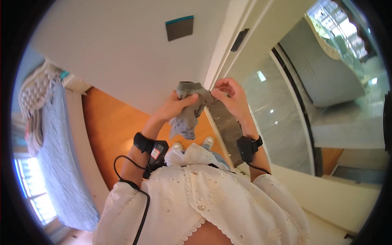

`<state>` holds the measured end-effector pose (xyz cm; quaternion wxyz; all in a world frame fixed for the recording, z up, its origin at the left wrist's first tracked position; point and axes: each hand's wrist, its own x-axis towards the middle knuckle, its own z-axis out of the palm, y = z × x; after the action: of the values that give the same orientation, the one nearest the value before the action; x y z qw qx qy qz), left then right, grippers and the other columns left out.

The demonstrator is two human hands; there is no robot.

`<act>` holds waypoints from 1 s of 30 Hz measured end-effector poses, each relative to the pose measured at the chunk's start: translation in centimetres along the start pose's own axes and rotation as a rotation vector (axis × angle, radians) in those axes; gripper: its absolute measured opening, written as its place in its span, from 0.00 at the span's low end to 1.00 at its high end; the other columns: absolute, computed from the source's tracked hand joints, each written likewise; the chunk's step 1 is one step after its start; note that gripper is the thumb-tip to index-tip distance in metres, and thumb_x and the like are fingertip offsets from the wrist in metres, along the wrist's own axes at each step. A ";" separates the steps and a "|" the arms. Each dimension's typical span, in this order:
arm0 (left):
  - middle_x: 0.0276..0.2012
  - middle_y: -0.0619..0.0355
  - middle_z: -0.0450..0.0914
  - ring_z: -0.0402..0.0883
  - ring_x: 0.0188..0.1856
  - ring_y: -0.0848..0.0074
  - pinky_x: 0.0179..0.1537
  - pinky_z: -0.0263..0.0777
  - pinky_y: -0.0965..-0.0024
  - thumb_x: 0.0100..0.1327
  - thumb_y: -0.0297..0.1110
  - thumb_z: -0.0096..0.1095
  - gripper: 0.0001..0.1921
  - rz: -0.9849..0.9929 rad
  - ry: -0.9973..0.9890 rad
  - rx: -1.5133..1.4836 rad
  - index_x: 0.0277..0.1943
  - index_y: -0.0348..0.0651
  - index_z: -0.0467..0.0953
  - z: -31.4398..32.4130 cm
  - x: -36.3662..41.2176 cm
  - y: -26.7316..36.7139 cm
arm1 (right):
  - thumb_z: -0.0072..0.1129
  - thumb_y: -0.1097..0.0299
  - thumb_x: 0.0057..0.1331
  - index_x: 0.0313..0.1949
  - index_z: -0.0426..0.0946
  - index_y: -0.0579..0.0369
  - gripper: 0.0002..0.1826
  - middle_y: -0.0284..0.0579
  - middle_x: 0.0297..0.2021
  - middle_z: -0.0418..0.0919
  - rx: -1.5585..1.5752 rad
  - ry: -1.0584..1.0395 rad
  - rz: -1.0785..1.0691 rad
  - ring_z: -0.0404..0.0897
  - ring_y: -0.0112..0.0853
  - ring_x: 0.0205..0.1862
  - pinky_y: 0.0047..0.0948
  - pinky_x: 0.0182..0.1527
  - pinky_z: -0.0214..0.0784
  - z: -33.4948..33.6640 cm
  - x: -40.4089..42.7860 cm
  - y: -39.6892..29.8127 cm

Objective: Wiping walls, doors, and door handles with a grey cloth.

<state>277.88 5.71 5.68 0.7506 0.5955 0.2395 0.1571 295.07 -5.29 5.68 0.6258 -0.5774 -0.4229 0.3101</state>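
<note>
A crumpled grey cloth garment [188,113] with a banded upper edge hangs in front of my body. My left hand [174,105] grips its upper part, the thumb lying across the front. At the garment's right side, my right hand [230,96] has its thumb and fingertips curled in to pinch the drawn-out edge. The lower part of the cloth hangs loose in folds above the floor.
A pale wall [122,55] with a dark switch plate [180,28] rises ahead. To the right is a doorway onto grey tiles [275,101]. A bed with a blue cover [61,159] stands left on a wooden floor [107,122]. Black devices with cables are strapped to both forearms.
</note>
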 end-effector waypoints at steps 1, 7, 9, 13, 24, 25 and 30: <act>0.36 0.62 0.77 0.74 0.37 0.81 0.39 0.69 0.74 0.60 0.38 0.58 0.16 -0.016 -0.031 0.033 0.47 0.38 0.72 -0.3 -0.2 0.2 | 0.65 0.72 0.51 0.33 0.73 0.59 0.11 0.34 0.31 0.73 0.021 0.043 -0.004 0.72 0.20 0.27 0.19 0.31 0.65 -0.4 -0.7 1.2; 0.49 0.56 0.72 0.73 0.49 0.73 0.48 0.69 0.70 0.63 0.39 0.53 0.22 -0.076 -0.013 -0.301 0.56 0.37 0.64 -1.9 -0.9 1.6 | 0.58 0.70 0.57 0.39 0.74 0.59 0.10 0.35 0.30 0.76 0.063 -0.048 -0.032 0.73 0.23 0.27 0.21 0.34 0.67 1.7 -3.6 4.9; 0.51 0.55 0.70 0.71 0.51 0.71 0.49 0.68 0.69 0.63 0.39 0.52 0.22 -0.033 -0.006 -0.289 0.56 0.35 0.63 -1.9 -0.8 1.6 | 0.58 0.69 0.57 0.40 0.74 0.59 0.12 0.36 0.31 0.77 0.091 0.008 -0.036 0.73 0.24 0.29 0.22 0.36 0.68 2.5 -3.5 4.4; 0.53 0.54 0.69 0.70 0.52 0.72 0.49 0.68 0.69 0.63 0.38 0.52 0.23 -0.049 -0.060 -0.211 0.57 0.35 0.62 -1.4 -0.8 1.3 | 0.59 0.66 0.57 0.41 0.74 0.58 0.14 0.38 0.34 0.76 0.033 0.023 -0.098 0.73 0.26 0.33 0.24 0.39 0.67 3.0 -3.2 3.7; 0.39 0.60 0.77 0.71 0.40 0.82 0.44 0.65 0.77 0.55 0.29 0.64 0.12 0.191 0.008 0.516 0.42 0.34 0.76 -1.9 -0.9 2.2 | 0.58 0.68 0.58 0.36 0.73 0.59 0.10 0.32 0.24 0.73 0.244 -0.011 0.111 0.68 0.18 0.26 0.19 0.30 0.62 0.2 -4.1 2.8; 0.39 0.60 0.77 0.71 0.40 0.82 0.44 0.65 0.77 0.55 0.29 0.64 0.12 0.190 0.006 0.514 0.42 0.34 0.76 -1.9 -1.0 1.8 | 0.58 0.68 0.58 0.37 0.73 0.58 0.09 0.31 0.24 0.72 0.236 0.021 0.110 0.67 0.17 0.26 0.18 0.30 0.61 -0.1 -4.0 2.9; 0.48 0.55 0.73 0.70 0.51 0.73 0.53 0.63 0.69 0.57 0.31 0.61 0.19 0.089 0.071 -0.191 0.51 0.33 0.69 -0.6 -1.7 0.5 | 0.60 0.66 0.57 0.39 0.74 0.56 0.12 0.30 0.24 0.71 0.281 0.001 0.153 0.67 0.17 0.26 0.16 0.31 0.62 -0.1 -3.5 3.6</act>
<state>276.20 5.42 6.38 0.7872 0.5254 0.2234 0.2333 293.90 -7.89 1.58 0.6752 -0.5148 -0.3301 0.4125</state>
